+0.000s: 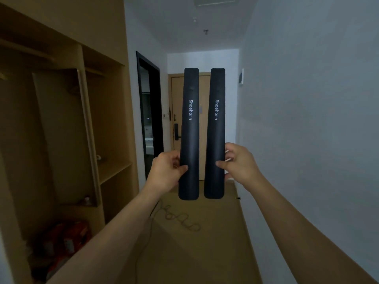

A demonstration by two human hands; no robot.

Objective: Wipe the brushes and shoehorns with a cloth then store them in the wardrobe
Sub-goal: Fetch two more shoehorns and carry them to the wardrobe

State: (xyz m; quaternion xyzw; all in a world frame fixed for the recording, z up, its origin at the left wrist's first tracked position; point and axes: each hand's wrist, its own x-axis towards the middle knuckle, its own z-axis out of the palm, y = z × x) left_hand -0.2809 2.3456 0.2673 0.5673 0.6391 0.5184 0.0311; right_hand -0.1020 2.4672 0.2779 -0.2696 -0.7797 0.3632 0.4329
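Note:
Two long black shoehorns stand upright side by side in front of me, each printed "Shoehorn" in white. My left hand (168, 172) grips the left shoehorn (189, 128) near its lower end, thumb on its front. My right hand (239, 163) grips the right shoehorn (215, 130) the same way. A narrow gap separates the two. The open wooden wardrobe (88, 111) is on my left, with shelves and a tall compartment. No cloth or brush shows in view.
A corridor runs ahead to a closed wooden door (176, 111) with a dark doorway (148, 111) on the left. A cord (180, 219) lies coiled on the floor. Orange packages (65, 236) sit at the wardrobe's bottom. A white wall stands on my right.

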